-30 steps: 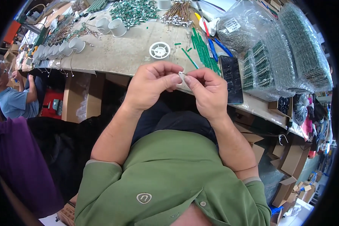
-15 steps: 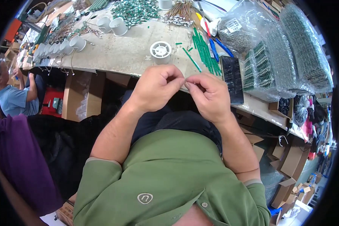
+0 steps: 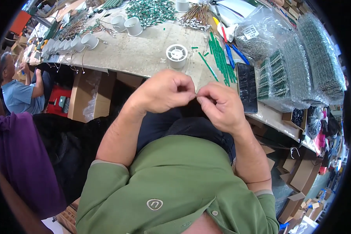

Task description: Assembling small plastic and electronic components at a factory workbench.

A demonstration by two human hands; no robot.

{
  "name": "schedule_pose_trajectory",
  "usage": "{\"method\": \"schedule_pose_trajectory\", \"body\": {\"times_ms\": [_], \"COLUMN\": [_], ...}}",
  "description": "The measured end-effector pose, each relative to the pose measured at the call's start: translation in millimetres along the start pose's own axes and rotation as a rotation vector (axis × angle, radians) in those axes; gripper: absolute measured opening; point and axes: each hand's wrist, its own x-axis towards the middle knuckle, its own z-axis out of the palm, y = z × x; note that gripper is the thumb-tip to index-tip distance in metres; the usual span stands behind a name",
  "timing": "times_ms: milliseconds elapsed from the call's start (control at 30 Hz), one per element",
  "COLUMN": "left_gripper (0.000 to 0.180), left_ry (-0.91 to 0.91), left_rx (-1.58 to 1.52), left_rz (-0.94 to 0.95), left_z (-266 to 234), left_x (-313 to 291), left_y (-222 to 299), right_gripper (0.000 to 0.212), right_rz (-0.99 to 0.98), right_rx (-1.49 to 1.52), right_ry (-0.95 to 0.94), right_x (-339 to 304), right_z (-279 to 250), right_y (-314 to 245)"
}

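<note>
My left hand (image 3: 169, 91) and my right hand (image 3: 222, 103) meet over my lap, just off the table's near edge. Thumb and forefinger of each are pinched, the fingertips almost touching. Whatever sits between them is too small to make out. Beyond them on the table stands a white plastic spool (image 3: 176, 55). Right of the spool lie several thin green strips (image 3: 222, 58), with a few short cut bits beside them. A black phone-like slab (image 3: 247, 87) lies at the table edge near my right hand.
Red-and-blue-handled pliers (image 3: 228, 48) lie by a plastic bag of small metal parts (image 3: 253, 43). Bubble-wrapped stacks of green boards (image 3: 277, 74) stand at right. Small green parts (image 3: 150, 13) and white cups (image 3: 133, 26) are at the back. A co-worker in blue (image 3: 21, 91) sits at far left.
The table and its things sit slightly farther right in the picture, as the view has turned. My hands stay pinched together, a little lower against the table edge.
</note>
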Motion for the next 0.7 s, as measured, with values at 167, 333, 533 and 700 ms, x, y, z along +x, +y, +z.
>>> {"method": "schedule_pose_trajectory", "body": {"times_ms": [167, 333, 533, 700], "left_gripper": [0.038, 0.053, 0.054, 0.052], "left_ry": [0.508, 0.702, 0.512, 0.556], "left_rx": [-0.275, 0.32, 0.015, 0.008], "left_rz": [0.183, 0.269, 0.031, 0.249], "left_z": [-18, -12, 0, 8], "left_x": [17, 46, 48, 52], "left_y": [-48, -80, -50, -54], "right_gripper": [0.006, 0.005, 0.004, 0.003], "right_rz": [0.233, 0.175, -0.011, -0.065], "right_rx": [0.051, -0.042, -0.239, -0.397], "right_ry": [0.146, 0.25, 0.288, 0.262], "right_x": [11, 35, 55, 65], "right_z": [-4, 1, 5, 10], "right_y": [-3, -4, 15, 16]}}
